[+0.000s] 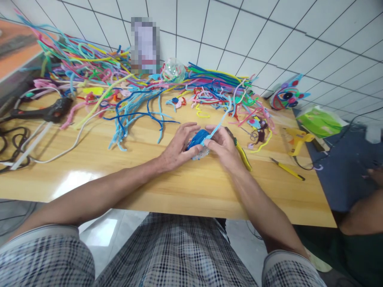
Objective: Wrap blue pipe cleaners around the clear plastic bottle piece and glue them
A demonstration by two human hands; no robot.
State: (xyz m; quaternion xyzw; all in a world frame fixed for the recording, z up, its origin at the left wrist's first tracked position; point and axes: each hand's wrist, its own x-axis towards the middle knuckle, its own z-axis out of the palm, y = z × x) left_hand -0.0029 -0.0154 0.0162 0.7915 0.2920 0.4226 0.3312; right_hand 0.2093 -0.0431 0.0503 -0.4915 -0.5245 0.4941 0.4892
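Over the table's middle, both hands close around a clear, rounded plastic piece [201, 154] with dark blue pipe cleaner [198, 138] coiled over it. My left hand [182, 145] grips its left side, thumb pressed along the lower edge. With thumb and fingers, my right hand [223, 144] pinches a light blue pipe cleaner [221, 121] against the coil; its long free end sticks up to the right. Pliers with yellow-and-black handles [243, 154] lie beside and partly behind my right hand. The underside of the plastic piece is hidden by my fingers.
Pipe cleaners [131, 107] of many colours pile along the tiled wall, around a clear ball [173, 70]. A black glue gun [44, 111] with cable lies left. To the right are scissors [253, 135], a yellow cutter [287, 169], a yellow glue gun [296, 141] and another person's arm [363, 213].
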